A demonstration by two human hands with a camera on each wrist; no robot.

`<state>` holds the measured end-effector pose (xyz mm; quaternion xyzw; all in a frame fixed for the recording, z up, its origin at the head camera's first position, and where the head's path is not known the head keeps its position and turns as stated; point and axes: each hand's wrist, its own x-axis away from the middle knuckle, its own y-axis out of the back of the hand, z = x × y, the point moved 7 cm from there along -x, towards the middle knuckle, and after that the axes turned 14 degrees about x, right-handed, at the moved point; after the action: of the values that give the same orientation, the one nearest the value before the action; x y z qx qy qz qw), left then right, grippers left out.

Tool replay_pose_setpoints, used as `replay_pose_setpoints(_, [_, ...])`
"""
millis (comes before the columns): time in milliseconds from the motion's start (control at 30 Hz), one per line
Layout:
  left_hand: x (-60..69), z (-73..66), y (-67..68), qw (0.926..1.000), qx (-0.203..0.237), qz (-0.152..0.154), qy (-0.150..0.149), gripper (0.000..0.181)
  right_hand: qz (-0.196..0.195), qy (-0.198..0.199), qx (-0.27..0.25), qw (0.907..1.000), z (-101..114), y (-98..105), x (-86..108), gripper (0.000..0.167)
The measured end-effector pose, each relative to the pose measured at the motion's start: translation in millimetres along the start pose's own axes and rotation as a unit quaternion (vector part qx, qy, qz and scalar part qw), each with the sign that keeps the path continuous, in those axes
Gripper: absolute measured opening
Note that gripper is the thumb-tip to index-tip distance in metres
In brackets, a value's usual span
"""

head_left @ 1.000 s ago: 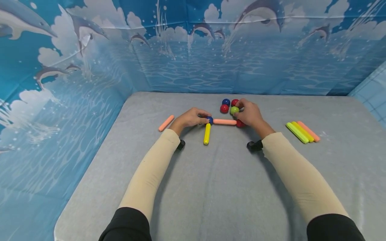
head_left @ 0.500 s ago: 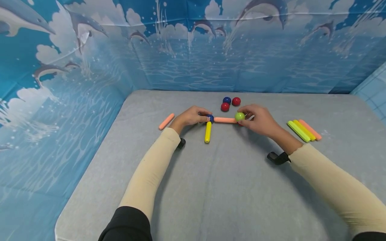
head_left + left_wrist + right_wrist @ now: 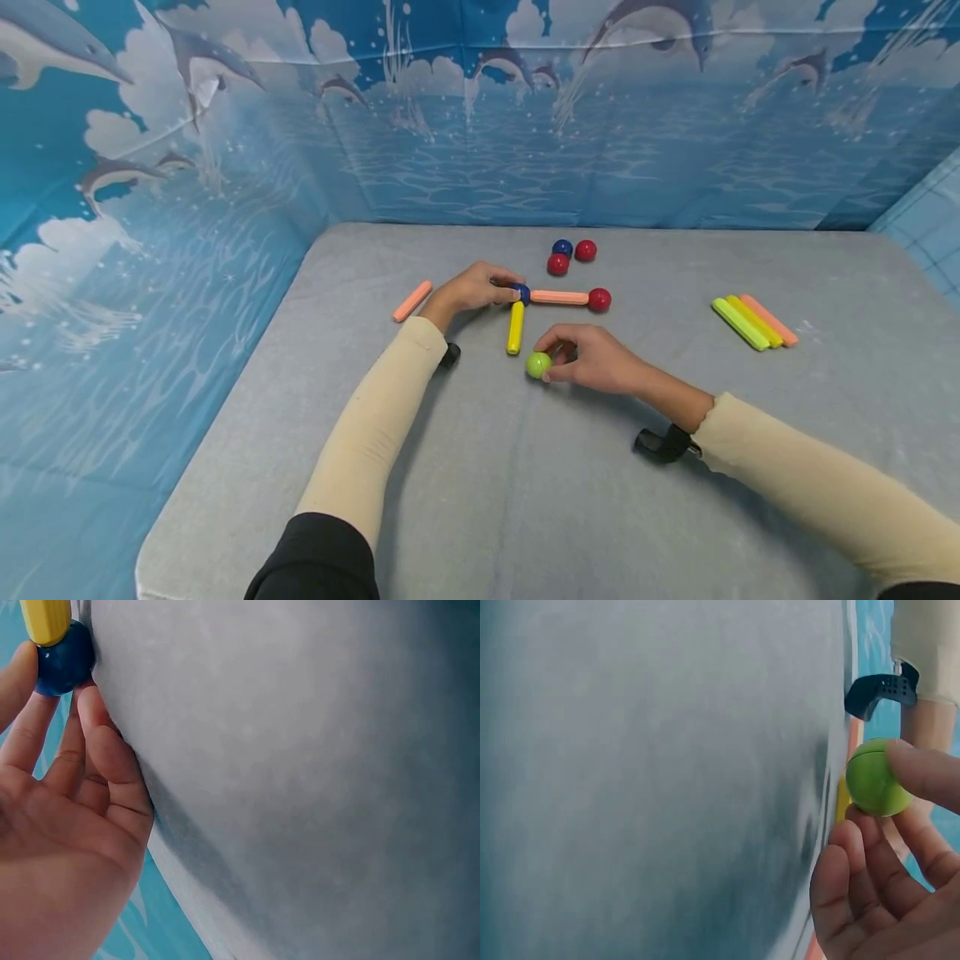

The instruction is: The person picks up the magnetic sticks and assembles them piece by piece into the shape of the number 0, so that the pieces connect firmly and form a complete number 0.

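My left hand (image 3: 474,289) pinches a blue ball (image 3: 522,292) between thumb and fingers; in the left wrist view the blue ball (image 3: 66,660) touches the end of a yellow stick (image 3: 46,621). From that ball an orange stick (image 3: 558,297) runs right to a red ball (image 3: 599,300), and the yellow stick (image 3: 515,327) points toward the front. Thumb and fingers of my right hand (image 3: 592,358) hold a green ball (image 3: 537,365) just right of and below the yellow stick's front end. The right wrist view shows the green ball (image 3: 877,778) at the fingertips.
Behind the joined pieces lie a blue ball (image 3: 562,248) and two red balls (image 3: 557,264). A loose orange stick (image 3: 412,302) is left of my left hand. Green (image 3: 740,324), yellow and orange sticks lie side by side at the right of the grey table (image 3: 450,500).
My right hand has picked up the green ball from the group of balls and carried it toward the front and left. The left hand has stayed at the blue ball.
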<state>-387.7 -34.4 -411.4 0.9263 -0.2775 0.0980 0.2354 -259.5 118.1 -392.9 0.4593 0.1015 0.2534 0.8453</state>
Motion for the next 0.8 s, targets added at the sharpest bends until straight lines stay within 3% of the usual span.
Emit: replay_pose_setpoints(800, [0.1,-0.5,-0.6,0.9999,0.012,0.001,0.003,0.038,0.010,0.011,-0.008,0.9999,19.8,-14.4,-22.1,0.029])
